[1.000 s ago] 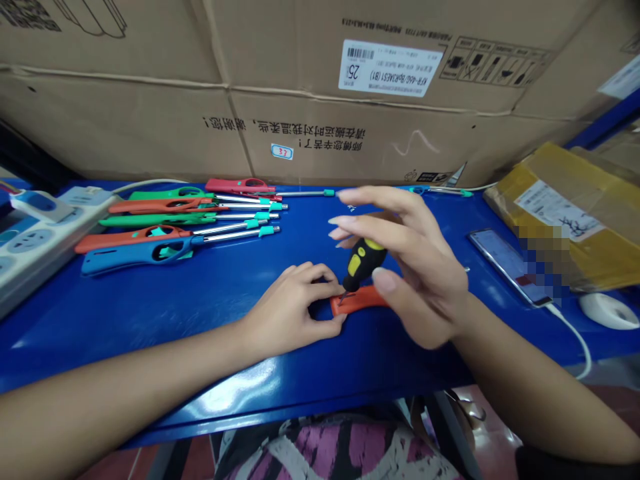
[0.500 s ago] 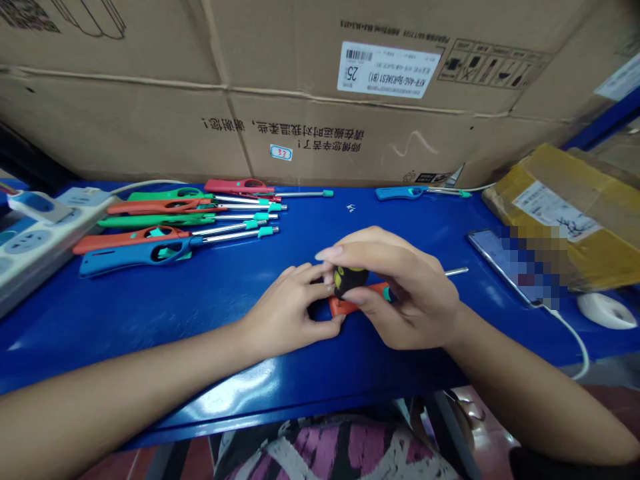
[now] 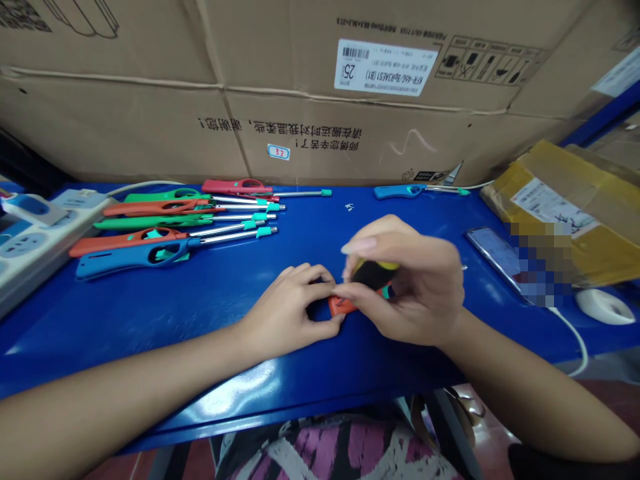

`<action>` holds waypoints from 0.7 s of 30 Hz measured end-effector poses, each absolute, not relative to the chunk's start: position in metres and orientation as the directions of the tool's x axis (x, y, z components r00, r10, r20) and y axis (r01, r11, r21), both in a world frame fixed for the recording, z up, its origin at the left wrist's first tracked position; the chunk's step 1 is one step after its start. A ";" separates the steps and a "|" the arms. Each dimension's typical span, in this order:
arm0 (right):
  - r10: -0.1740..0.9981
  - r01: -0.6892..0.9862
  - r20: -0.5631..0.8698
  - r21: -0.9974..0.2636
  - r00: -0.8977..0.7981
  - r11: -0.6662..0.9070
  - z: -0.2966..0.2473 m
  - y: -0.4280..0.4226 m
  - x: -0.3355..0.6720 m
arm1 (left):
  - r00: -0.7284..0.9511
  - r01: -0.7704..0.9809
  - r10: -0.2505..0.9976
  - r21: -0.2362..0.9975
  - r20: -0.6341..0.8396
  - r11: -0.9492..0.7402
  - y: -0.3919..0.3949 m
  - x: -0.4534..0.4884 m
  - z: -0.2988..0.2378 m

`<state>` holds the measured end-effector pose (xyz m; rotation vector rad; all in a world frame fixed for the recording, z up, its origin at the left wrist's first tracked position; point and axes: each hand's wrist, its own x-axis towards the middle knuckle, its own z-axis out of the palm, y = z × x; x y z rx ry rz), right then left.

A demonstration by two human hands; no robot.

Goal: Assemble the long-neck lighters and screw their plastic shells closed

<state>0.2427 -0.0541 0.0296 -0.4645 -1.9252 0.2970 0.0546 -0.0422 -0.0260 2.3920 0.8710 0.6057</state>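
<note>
An orange gas lighter [image 3: 341, 306] lies on the blue table, partly covered by both hands. My left hand [image 3: 293, 303] rests on the table with thumb and fingers closed on the lighter's near end. My right hand [image 3: 417, 290] grips the black and yellow handle of a screwdriver [image 3: 374, 273] above the lighter. A thin shaft shows over the orange body; whether its tip sits in a screw is not clear. A teal piece of the lighter shows beside my right thumb. Several tiny screws [image 3: 349, 207] lie farther back on the table.
Several long lighters in blue, orange, green and red lie at the left, near a white power strip [image 3: 35, 243]. A blue lighter [image 3: 400, 192] is at the back. At the right are a phone [image 3: 500, 257], a yellow-taped box [image 3: 575, 213] and a white mouse [image 3: 604, 305]. Cardboard [image 3: 300, 110] stands behind.
My right hand has tilted, and the screwdriver handle has shifted slightly to the right. My left hand and the orange lighter stay nearly where they were.
</note>
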 end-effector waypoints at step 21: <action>0.457 0.171 0.749 -0.431 -0.480 0.886 0.035 -0.051 0.252 | 0.685 0.436 0.679 0.597 0.265 -0.673 -0.043 0.056 -0.026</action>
